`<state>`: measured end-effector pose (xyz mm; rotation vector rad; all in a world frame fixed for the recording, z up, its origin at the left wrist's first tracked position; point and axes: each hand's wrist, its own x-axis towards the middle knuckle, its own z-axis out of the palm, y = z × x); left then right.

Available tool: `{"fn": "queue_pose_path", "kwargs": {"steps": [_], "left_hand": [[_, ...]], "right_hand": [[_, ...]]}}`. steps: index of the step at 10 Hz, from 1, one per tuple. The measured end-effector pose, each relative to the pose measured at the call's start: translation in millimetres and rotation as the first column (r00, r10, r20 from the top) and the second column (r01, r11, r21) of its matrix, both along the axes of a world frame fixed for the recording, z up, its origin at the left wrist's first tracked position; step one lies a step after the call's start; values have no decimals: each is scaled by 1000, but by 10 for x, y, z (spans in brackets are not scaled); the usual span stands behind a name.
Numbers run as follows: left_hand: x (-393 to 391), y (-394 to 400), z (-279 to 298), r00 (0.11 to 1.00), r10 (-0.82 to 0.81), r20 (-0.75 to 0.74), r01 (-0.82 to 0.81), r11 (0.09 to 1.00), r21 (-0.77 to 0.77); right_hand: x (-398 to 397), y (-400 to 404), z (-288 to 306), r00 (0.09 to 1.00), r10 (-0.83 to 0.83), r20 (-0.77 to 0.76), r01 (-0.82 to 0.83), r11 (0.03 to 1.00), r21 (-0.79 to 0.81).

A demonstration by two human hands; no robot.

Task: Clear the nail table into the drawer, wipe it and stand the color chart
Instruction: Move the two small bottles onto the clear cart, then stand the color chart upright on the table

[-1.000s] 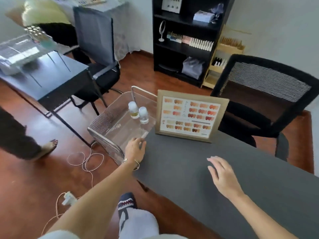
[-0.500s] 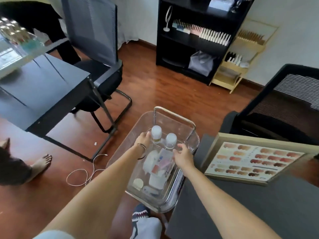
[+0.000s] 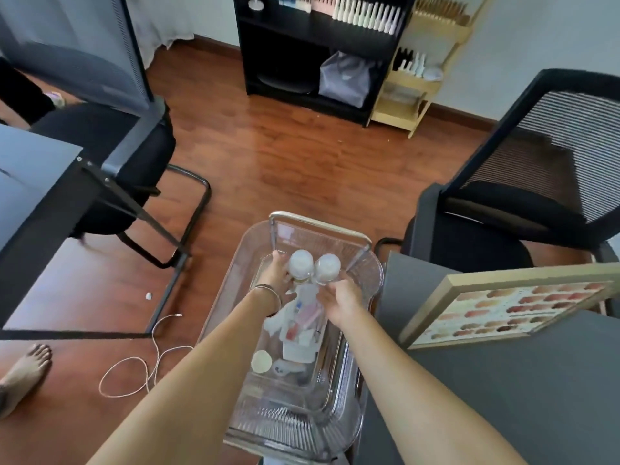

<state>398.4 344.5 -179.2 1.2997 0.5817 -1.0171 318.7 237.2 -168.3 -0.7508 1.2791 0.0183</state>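
Looking down from the head cam: both forearms reach into a clear plastic cart tray (image 3: 367, 283), the landmark here, standing on wood floor w/ a metal handle at its far end. Left hand (image 3: 276, 276), bracelet on wrist, is at the far-left inside of the tray, fingers wrapped against a white-capped bottle (image 3: 301, 263). Right hand (image 3: 342, 298) is inside the tray just right of center, fingers curled by a second white-capped bottle (image 3: 328, 267); can't tell if it truly grips it. The 2 bottles stand upright, touching, near the tray's far end. Nearer in the tray lie mixed nail supplies (image 3: 302, 327), blurred, plus a round pale disc (image 3: 261, 361). Right of the tray is the dark gray table (image 3: 503, 397), touching or just beside it. Color chart (image 3: 510, 310) in a wood frame stands tilted on the table, right of the tray. Black mesh chair (image 3: 536, 182) sits beyond the table. Left of the tray: white cable (image 3: 151, 364) on the floor and another person's bare foot (image 3: 23, 370).
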Motion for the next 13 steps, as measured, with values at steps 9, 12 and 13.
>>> {"fn": "queue_pose_path", "kwargs": {"steps": [9,12,13], "left_hand": [[-1168,-243,1305,697,204,687,-472,852,226],[-1935,-1109,1614,787,85,611,-182,978,98],[-2069,-1271,1683,831,-12,557,-66,991,118]], "right_hand": [[-979,-137,1644,759,637,137,-464,675,-574],[-2335,-1873,2354,859,397,324,84,515,-853],[-2463,-2454,2137,964,196,179,60,497,-866]]}}
